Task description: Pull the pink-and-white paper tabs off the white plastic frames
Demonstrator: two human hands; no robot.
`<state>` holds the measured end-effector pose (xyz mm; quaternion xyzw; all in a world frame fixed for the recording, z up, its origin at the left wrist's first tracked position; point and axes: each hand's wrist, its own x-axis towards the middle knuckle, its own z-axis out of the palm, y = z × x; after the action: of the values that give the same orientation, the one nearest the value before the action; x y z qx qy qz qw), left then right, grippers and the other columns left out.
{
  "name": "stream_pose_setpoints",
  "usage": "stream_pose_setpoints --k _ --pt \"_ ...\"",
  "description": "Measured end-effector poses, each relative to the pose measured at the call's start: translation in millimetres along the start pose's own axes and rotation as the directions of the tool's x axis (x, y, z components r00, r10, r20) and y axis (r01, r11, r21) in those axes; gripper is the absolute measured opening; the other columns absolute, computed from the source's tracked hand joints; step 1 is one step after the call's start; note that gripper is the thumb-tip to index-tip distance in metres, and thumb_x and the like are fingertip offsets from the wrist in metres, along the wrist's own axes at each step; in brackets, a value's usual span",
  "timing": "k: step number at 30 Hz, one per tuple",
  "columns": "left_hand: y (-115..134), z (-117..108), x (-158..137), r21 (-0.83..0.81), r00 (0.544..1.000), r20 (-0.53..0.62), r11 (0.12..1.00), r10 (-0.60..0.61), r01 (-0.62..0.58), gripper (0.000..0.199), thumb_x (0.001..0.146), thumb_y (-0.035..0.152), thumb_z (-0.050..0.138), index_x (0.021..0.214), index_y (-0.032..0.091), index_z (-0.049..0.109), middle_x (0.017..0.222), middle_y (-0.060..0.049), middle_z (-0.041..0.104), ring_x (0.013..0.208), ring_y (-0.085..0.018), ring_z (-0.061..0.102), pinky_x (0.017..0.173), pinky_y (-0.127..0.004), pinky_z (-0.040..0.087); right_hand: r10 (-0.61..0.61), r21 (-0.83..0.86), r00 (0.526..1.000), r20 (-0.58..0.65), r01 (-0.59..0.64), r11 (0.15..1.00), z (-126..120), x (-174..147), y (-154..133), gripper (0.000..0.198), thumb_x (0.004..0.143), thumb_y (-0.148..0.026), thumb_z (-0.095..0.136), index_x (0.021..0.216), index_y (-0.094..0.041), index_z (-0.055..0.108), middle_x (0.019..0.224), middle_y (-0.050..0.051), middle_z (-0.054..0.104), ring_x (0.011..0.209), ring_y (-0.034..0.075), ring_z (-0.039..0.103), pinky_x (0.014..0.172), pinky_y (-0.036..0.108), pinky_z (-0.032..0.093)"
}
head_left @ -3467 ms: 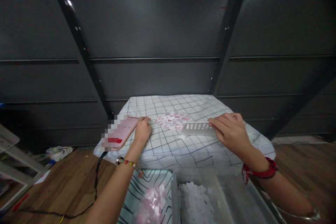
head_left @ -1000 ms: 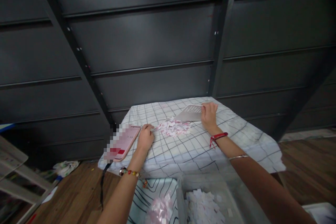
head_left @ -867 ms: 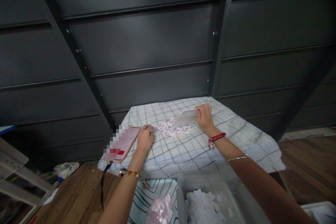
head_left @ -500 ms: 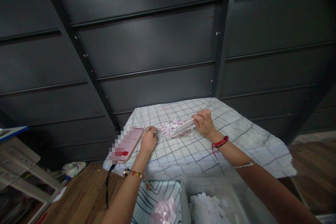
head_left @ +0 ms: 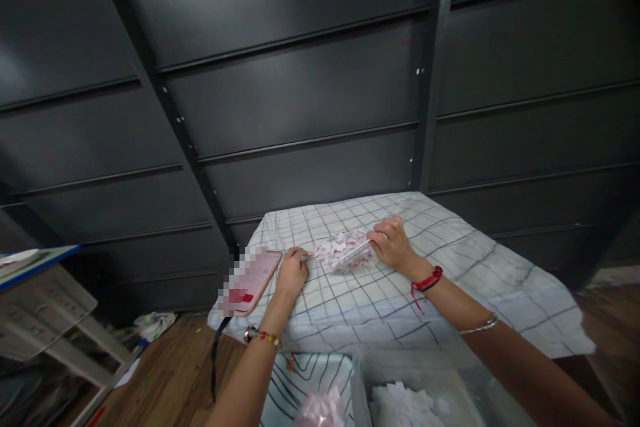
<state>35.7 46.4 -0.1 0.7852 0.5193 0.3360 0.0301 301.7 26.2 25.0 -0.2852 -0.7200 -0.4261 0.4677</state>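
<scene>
On the checked cloth lies a loose heap of small white and pink paper pieces. My right hand pinches one end of a thin white perforated plate, which slants across the heap and hides part of it. At the heap's left edge is my left hand, fingers bent together with the tips by the pieces; what they hold, if anything, is too small to make out. A pink-edged phone lies just left of that hand.
In front of the cloth stand a clear plastic bin with white paper pieces and a striped surface bearing a pink clear bag. A dark panelled wall rises behind. A small desk stands left.
The view has shifted slightly, so everything sits a little lower and to the right. The perforated plate is tilted flatter against the paper pieces. Both hands keep their places by the heap.
</scene>
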Motion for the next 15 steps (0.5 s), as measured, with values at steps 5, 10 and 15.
stream_pose_setpoints --k 5,10,15 --pt "-0.8 -0.3 -0.6 -0.009 1.000 -0.003 1.000 0.008 -0.008 0.041 0.063 -0.007 0.037 0.090 0.011 0.062 0.101 -0.010 0.058 0.099 -0.018 0.053 0.095 -0.033 0.039 0.011 -0.020 0.999 -0.037 -0.012 1.000 2.7 0.3 0.5 0.011 0.077 -0.014 0.047 0.085 -0.022 0.050 0.087 0.004 0.043 0.086 0.018 0.037 0.074 0.035 0.034" --pt "-2.3 1.0 -0.3 -0.007 1.000 -0.007 1.000 0.005 -0.005 0.041 0.063 -0.006 0.037 0.090 0.012 0.062 0.102 -0.010 0.057 0.099 -0.019 0.053 0.096 -0.033 0.039 -0.023 -0.024 1.000 0.010 0.024 0.999 3.3 1.4 -4.7 0.013 0.075 -0.016 0.053 0.086 -0.024 0.052 0.086 0.002 0.045 0.087 0.017 0.038 0.075 0.033 0.033" --pt "-0.6 -0.1 -0.6 -0.003 1.000 -0.006 1.000 0.000 0.000 0.043 0.062 -0.006 0.036 0.090 0.012 0.063 0.101 -0.010 0.058 0.099 -0.019 0.053 0.095 -0.033 0.039 0.001 -0.026 1.000 -0.021 -0.002 1.000 -2.7 0.4 0.2 0.011 0.076 -0.015 0.048 0.083 -0.023 0.052 0.085 0.003 0.044 0.086 0.018 0.037 0.074 0.035 0.033"
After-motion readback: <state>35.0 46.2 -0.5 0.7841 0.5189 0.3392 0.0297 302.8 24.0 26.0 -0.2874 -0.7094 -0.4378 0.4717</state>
